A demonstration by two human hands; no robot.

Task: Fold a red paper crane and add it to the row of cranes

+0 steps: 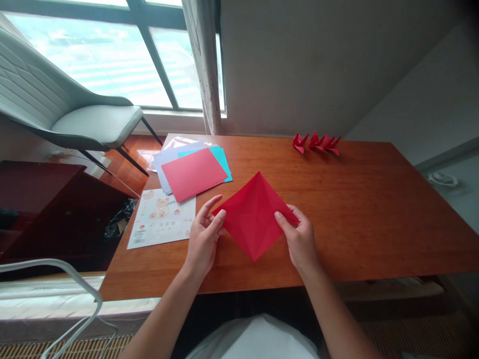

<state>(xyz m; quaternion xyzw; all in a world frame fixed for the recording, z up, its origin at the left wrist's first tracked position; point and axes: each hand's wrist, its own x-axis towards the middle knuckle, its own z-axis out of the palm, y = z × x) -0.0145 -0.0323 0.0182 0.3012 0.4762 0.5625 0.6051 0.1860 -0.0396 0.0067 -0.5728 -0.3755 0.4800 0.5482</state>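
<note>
A square sheet of red origami paper [254, 217] is held up over the table, turned so one corner points away from me and one toward me. Faint creases run across it. My left hand [205, 229] pinches its left corner between thumb and fingers. At the right corner, my right hand [299, 232] grips the paper with the thumb on top and the fingers underneath. Both hands are just above the wooden tabletop.
A stack of red sheets [194, 174] lies over turquoise paper [224, 162] and pale lilac paper [162, 162]. Nearer is a white sheet with bear drawings [160, 219]. Several folded red paper figures [316, 143] stand at the wooden table's [374, 209] back edge. A chair [97, 122] is by the window.
</note>
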